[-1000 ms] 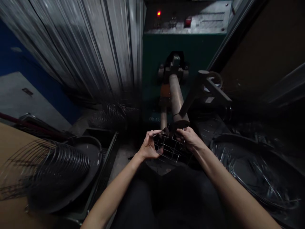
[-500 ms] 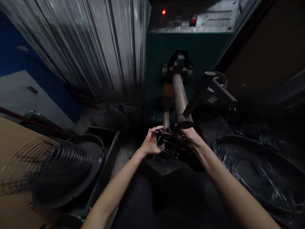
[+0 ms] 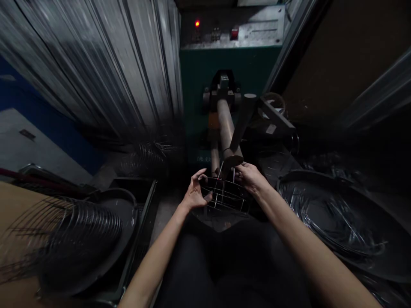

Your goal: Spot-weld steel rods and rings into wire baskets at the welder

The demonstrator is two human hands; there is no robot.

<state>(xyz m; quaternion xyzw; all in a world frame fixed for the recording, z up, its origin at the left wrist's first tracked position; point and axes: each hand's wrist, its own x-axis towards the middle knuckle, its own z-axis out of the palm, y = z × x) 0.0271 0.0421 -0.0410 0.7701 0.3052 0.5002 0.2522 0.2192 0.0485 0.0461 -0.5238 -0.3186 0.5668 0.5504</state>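
Note:
A round-looking wire grid [image 3: 227,197] of thin crossing wires sits low in front of me, below the arms of a green spot welder [image 3: 257,64]. My left hand [image 3: 195,192] is curled in a C shape on the grid's left edge, thumb below and fingers above. At the far right edge, my right hand [image 3: 252,176] has its fingers closed by the grid, close under the tip of the upper welder arm [image 3: 225,122]. Part of those fingertips is hidden in shadow. The lower welder arm [image 3: 215,156] ends just above the grid.
Left of me, a stack of wire rings [image 3: 86,222] lies on a dark round tray [image 3: 130,199]. To the right, another dark tray [image 3: 393,256] carries loose shiny wire pieces [image 3: 346,226]. A metal bracket [image 3: 276,113] juts beside the upper arm. Corrugated sheeting [image 3: 128,55] stands left.
The camera view has turned a little, shifting the welder left. The grid looks slightly tilted differently, and upright wires now show near the arm tip. Both hands keep their places on it.

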